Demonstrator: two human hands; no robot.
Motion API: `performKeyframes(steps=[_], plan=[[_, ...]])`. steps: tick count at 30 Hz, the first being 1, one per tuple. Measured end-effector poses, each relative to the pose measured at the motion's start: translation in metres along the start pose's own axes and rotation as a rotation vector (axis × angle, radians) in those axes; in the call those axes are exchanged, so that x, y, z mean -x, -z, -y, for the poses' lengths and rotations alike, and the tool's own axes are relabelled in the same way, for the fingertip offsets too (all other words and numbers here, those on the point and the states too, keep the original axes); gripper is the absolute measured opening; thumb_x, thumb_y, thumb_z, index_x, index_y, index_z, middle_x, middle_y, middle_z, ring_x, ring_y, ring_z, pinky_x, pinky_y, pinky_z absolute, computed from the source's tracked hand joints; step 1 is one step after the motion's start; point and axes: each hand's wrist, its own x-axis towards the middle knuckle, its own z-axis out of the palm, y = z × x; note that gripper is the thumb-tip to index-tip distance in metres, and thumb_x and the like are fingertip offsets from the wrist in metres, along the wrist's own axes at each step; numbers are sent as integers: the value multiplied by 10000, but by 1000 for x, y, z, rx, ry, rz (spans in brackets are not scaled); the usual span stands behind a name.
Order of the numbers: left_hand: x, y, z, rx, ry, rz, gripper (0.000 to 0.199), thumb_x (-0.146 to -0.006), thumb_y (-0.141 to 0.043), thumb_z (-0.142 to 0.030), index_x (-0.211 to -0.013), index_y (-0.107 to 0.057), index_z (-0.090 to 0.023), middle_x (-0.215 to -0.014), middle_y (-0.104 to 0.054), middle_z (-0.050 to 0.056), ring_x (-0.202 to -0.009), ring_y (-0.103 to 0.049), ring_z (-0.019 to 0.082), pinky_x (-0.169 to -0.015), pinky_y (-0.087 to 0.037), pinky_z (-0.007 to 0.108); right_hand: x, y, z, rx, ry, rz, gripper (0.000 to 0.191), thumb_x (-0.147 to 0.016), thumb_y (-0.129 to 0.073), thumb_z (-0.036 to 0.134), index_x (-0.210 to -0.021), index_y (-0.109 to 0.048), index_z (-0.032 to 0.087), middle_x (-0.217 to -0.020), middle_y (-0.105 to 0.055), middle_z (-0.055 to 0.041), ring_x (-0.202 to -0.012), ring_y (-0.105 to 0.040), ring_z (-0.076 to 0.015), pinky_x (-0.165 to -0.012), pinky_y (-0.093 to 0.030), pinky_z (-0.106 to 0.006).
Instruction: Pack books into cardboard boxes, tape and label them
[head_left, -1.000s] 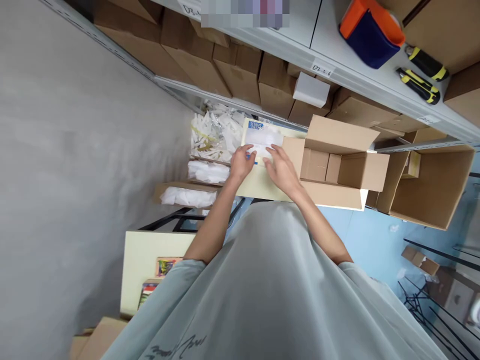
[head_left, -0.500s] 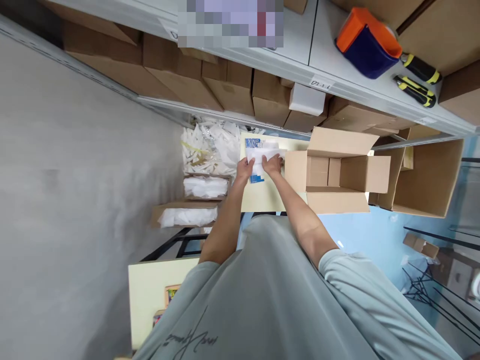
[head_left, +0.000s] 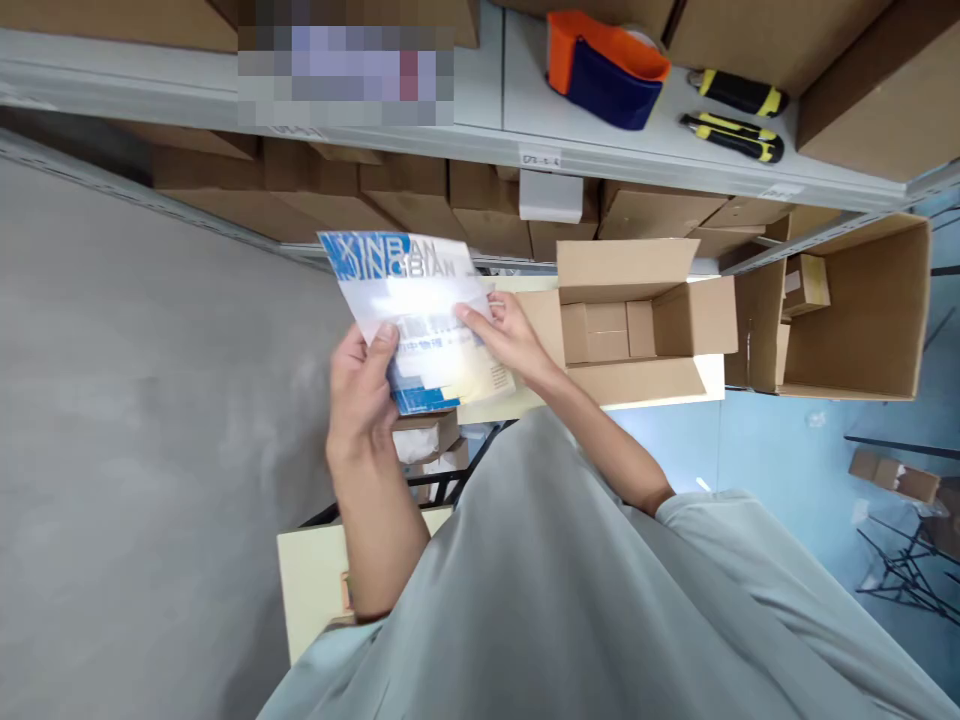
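Observation:
A white and blue book (head_left: 420, 375) with large printed letters is held up in front of me, tilted. A strip of thin white sheet (head_left: 397, 297) lies across its cover. My left hand (head_left: 365, 380) grips the book's left edge, thumb on the front. On the right side, my right hand (head_left: 506, 335) holds the book and sheet with the thumb on top and the fingers partly behind. An open cardboard box (head_left: 626, 375) stands on the pale table (head_left: 502, 405) to the right of my right hand.
A grey shelf (head_left: 465, 140) with cardboard boxes runs along the back. On it lie an orange and blue tape dispenser (head_left: 607, 75) and yellow-black cutters (head_left: 735, 135). A larger open box (head_left: 855, 320) stands at right. Boxes with white packing (head_left: 416, 443) sit low at left.
Both hands have lifted the book with the white sheet off the table, up and to the left, closer to the camera. The view has shifted to the right.

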Motion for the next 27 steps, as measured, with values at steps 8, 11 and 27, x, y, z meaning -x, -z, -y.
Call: performKeyframes(steps=[8, 11, 27], plan=[[20, -190, 2, -2, -42, 365, 778, -877, -882, -819, -1356, -762, -218, -1448, -807, 125, -1452, -751, 381, -1249, -622, 536, 67, 241, 63, 289, 555, -329, 564, -1180, -470, 661, -1560, -526, 248, -1552, -716, -135, -1440, -717, -289, -1248, -609, -500], [22, -240, 37, 5, 9, 438, 875, -836, -909, -847, -1354, -741, -163, -1482, -787, 197, -1419, -763, 397, -1267, -609, 547, 70, 293, 56, 454, 577, -308, 467, -1181, -488, 579, -1473, -637, 246, -1458, -775, -106, -1354, -741, -275, -1210, -615, -466], [1, -282, 71, -1029, -268, 539, 490, -1083, -562, -195, -1528, -765, -166, -1505, -785, 181, -1421, -709, 397, -1276, -510, 515, 13, 293, -39, 992, 34, 332, 568, -1141, -451, 153, -1633, -684, 315, -1686, -708, -11, -1552, -645, -367, -1328, -505, -577]])
